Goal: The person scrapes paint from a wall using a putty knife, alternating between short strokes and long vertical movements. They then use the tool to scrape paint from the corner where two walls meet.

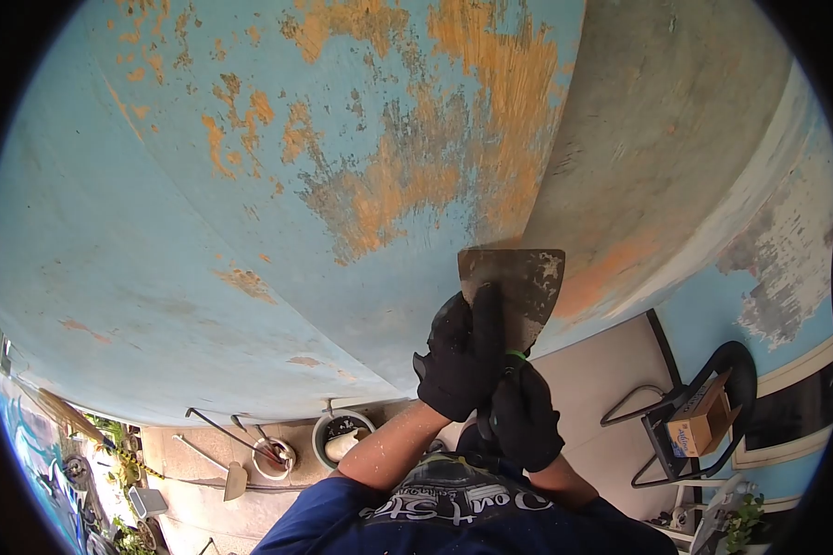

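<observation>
A wide scraper [518, 282] with a dark, paint-smeared blade meets the wall near a vertical corner edge. Its handle, with a bit of green showing at the neck, is in my right hand [526, 421], gloved in black and closed round it. My left hand [463, 351], also black-gloved, is up against the blade's left side, one digit stretched along its face and the others looking bent. The light blue wall [250, 213] in front has rough orange and grey patches above the blade. Right of the edge, the wall surface [657, 139] is grey-brown.
Low on the left are a white bucket [274, 460] holding tools, a second bucket [329, 435] and a long-handled flat tool [235, 481] on the floor. To the right, an open cardboard box [703, 423] rests on a black chair [736, 365]. Plants [745, 523] stand at lower right.
</observation>
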Motion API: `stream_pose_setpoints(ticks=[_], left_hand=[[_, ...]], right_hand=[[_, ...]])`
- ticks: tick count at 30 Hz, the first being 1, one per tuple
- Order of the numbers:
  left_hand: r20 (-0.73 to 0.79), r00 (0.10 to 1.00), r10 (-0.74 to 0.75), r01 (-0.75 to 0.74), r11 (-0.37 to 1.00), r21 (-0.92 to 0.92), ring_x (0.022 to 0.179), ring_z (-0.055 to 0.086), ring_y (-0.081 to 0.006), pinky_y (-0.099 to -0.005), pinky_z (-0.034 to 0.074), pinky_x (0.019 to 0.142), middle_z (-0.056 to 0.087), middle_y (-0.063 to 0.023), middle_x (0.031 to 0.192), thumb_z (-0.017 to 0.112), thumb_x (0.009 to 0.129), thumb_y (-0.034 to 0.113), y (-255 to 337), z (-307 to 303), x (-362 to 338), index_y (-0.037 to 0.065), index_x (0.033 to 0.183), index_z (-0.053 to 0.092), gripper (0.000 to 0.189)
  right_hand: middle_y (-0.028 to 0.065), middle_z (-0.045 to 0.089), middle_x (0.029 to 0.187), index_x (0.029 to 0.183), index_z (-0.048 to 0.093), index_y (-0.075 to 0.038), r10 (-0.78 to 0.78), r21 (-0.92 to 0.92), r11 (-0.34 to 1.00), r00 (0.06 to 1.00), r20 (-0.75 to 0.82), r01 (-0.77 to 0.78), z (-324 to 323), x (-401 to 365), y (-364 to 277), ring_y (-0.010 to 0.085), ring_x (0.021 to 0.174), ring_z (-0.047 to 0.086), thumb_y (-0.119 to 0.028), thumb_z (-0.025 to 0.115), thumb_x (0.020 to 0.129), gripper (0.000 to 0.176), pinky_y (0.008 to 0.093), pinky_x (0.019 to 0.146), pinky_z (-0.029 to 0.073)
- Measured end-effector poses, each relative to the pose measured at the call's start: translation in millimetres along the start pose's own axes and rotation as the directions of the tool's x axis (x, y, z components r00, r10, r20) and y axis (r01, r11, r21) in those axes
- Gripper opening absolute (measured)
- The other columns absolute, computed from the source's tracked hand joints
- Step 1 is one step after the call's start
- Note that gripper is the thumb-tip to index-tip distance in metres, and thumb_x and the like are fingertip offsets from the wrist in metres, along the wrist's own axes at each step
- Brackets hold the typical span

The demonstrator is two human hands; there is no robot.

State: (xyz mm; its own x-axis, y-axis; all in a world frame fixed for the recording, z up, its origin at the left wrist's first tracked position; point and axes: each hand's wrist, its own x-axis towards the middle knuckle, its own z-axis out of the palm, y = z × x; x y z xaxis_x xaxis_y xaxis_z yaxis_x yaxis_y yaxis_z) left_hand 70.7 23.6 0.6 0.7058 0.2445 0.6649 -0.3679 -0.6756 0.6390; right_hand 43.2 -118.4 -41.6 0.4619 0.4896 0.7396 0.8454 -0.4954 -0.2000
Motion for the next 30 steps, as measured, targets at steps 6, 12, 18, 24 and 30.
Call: stream_pose_setpoints(ticks=[6, 12, 18, 24, 30], left_hand=[[-0.064, 0.882, 0.468, -0.409, 0.825, 0.389, 0.086, 0.058, -0.0403, -0.0463, 0.047, 0.072, 0.057, -0.0249, 0.101, 0.064, 0.071, 0.007, 21, -39, 75, -0.004, 0.136, 0.044, 0.068], [0.072, 0.989, 0.128, -0.130, 0.991, 0.035, 0.079, 0.059, -0.0362, -0.0416, 0.048, 0.066, 0.058, -0.0223, 0.094, 0.059, 0.078, 0.004, 20, -19, 21, -0.002, 0.127, 0.050, 0.050], [-0.014, 0.973, -0.231, 0.224, 0.957, -0.185, 0.063, 0.058, -0.0268, -0.0366, 0.045, 0.059, 0.059, -0.0159, 0.072, 0.056, 0.096, 0.020, 19, -6, 9, -0.002, 0.091, 0.061, 0.023], [0.050, 0.981, -0.189, 0.194, 0.972, -0.136, 0.066, 0.057, -0.0242, -0.0367, 0.044, 0.060, 0.059, -0.0140, 0.076, 0.055, 0.094, 0.013, 7, -11, 9, 0.000, 0.100, 0.059, 0.015], [0.001, 0.962, -0.272, 0.255, 0.902, -0.350, 0.067, 0.056, -0.0245, -0.0357, 0.045, 0.062, 0.060, -0.0139, 0.076, 0.053, 0.097, 0.018, 32, 0, 13, 0.000, 0.097, 0.061, 0.019]], right_hand=[[0.0213, 0.057, 0.115, 0.120, 0.053, 0.003, -0.086, -0.149, 0.987, 0.975, -0.207, 0.055, -10, 77, -4, 0.0280, 0.093, 0.063, -0.005, 0.057, 0.093, 0.028, 0.0376, 0.075, 0.052], [0.0246, 0.058, 0.111, 0.120, 0.053, 0.006, 0.411, 0.613, 0.665, 0.894, 0.176, -0.426, -19, 29, -20, 0.0334, 0.089, 0.060, -0.011, 0.056, 0.094, 0.031, 0.0419, 0.074, 0.050], [0.0266, 0.056, 0.116, 0.123, 0.053, 0.004, 0.009, 0.054, 0.999, 0.998, -0.064, -0.005, -5, -1, -11, 0.0381, 0.103, 0.058, -0.005, 0.059, 0.089, 0.036, 0.0458, 0.085, 0.050], [0.0292, 0.053, 0.122, 0.124, 0.055, 0.001, 0.056, -0.097, 0.994, 0.997, 0.061, -0.050, 9, -7, -16, 0.0423, 0.109, 0.057, -0.004, 0.064, 0.085, 0.040, 0.0482, 0.091, 0.050], [0.0210, 0.059, 0.108, 0.119, 0.055, 0.004, 0.350, 0.576, 0.643, 0.863, 0.365, -0.505, -12, 5, 6, 0.0330, 0.091, 0.061, -0.007, 0.056, 0.094, 0.027, 0.0379, 0.079, 0.052]])
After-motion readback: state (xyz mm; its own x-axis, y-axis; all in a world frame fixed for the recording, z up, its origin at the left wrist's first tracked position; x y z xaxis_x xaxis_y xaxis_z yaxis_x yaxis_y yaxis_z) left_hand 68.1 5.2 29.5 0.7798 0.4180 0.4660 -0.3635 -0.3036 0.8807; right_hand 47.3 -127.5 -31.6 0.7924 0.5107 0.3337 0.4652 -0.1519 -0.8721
